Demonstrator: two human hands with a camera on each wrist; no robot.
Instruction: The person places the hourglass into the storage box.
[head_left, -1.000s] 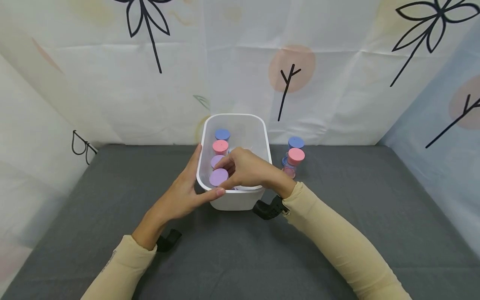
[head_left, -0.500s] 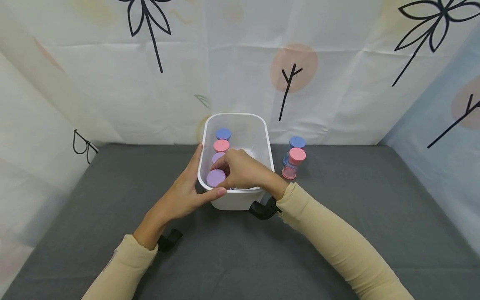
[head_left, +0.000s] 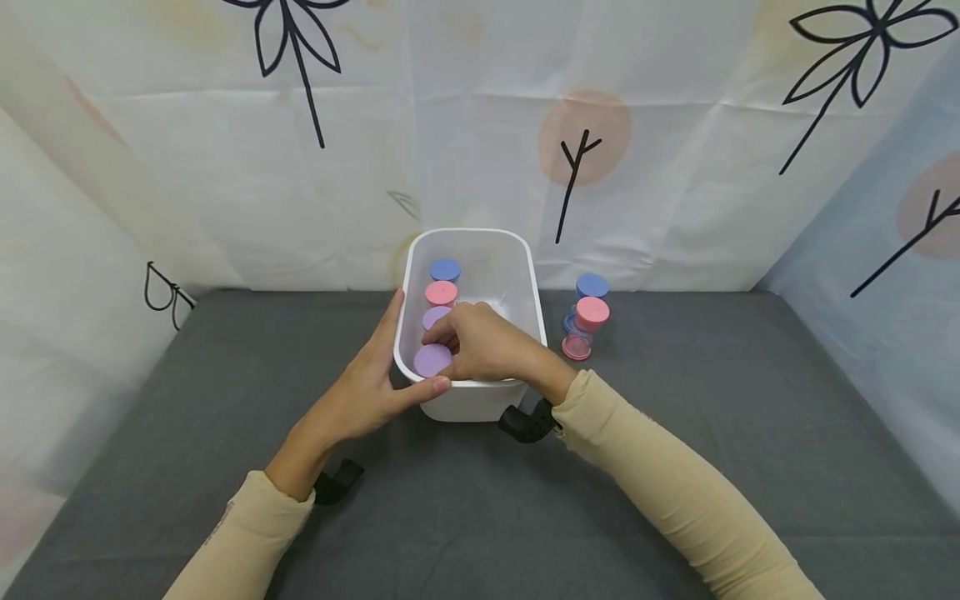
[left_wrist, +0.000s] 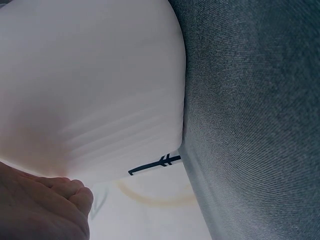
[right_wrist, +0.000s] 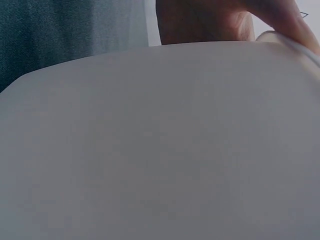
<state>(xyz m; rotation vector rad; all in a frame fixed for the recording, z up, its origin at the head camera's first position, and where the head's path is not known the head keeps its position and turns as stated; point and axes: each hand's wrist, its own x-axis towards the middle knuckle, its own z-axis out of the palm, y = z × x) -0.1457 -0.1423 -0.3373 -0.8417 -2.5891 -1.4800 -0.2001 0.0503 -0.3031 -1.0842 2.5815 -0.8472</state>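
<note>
Bracing the tub (head_left: 471, 405) with left hand (head_left: 362, 392) spread along its left side, pinching the near purple timer (head_left: 431, 360) in its near-left corner with right hand (head_left: 486, 343), ideally holding it upright.

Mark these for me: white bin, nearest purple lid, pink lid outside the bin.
White bin (head_left: 467, 405): head view, front outer wall.
Nearest purple lid (head_left: 432, 360): head view, top face.
Pink lid (head_left: 592, 312): head view, top face.

White patterned backdrop (head_left: 465, 150), grey cloth (head_left: 720, 375)
</note>
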